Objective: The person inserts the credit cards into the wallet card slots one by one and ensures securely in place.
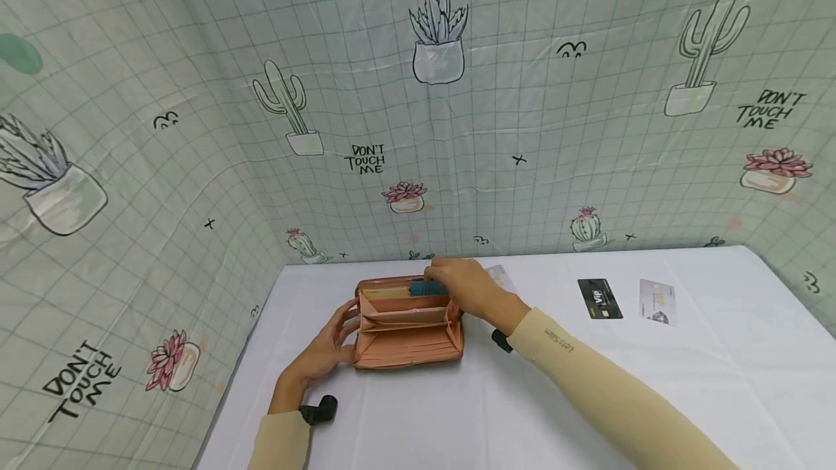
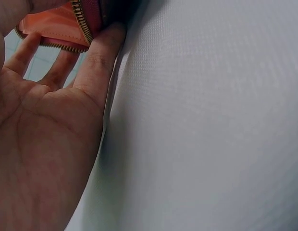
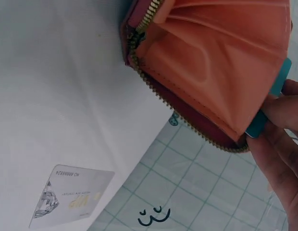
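Note:
An orange zip-around wallet [image 1: 410, 349] stands spread open on the white table, its pleated compartments facing up. My left hand [image 1: 326, 345] grips its left end, thumb low at the front and fingers spread along the side. In the left wrist view the brass zip [image 2: 82, 24] runs just above that hand's fingertip. At the wallet's back slot, my right hand [image 1: 466, 287] pinches a teal card [image 3: 257, 124] between thumb and fingers. The card's lower part is hidden inside the slot. Beside it a pale yellow edge [image 1: 385, 293] shows in the same compartment.
Behind my right hand lies a pale card [image 1: 501, 278], partly covered. Farther right are a black VIP card [image 1: 599, 299] and a silver-white card [image 1: 657, 302]. A cactus-printed grid cloth [image 1: 496, 122] hangs around the table's back and left side.

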Motion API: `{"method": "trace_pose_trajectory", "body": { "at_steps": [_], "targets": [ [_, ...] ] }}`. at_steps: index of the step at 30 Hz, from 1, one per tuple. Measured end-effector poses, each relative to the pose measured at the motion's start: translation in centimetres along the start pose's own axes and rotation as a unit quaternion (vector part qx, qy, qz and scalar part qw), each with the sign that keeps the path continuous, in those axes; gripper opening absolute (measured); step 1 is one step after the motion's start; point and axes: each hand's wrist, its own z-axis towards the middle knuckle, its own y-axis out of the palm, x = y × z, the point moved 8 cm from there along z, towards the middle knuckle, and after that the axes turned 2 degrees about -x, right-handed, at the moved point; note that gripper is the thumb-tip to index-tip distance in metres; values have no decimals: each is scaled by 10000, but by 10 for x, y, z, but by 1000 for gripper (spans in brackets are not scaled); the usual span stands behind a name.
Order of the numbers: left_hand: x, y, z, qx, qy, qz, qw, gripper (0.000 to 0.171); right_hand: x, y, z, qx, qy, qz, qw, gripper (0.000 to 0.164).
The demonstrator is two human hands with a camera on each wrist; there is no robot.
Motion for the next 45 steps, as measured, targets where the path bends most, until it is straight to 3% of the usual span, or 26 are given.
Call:
{"method": "trace_pose_trajectory", "body": {
  "at_steps": [9,25,33,37,41,45],
  "targets": [
    [2,1,0,28,-40,53,10000,107,-1,13,2,-384,89,-401,9984,29],
    [0,2,-1,40,-29,10,10000,107,-9,13,-2,-762,34,-502,9958,28],
    [0,3,-1,42,-14,-21,10000,108,-14,11,-10,-815,-18,-651,9945,38],
    [0,4,-3,82,-33,-61,9999,109,-15,8,-19,-765,88,-346,9964,48],
    [0,5,-5,150,-94,-62,9998,110,-11,7,-32,-625,182,479,9967,69],
    [-1,7,-6,231,-164,-29,9996,110,-6,-3,-52,-131,200,1030,9944,58]
  ]
}}
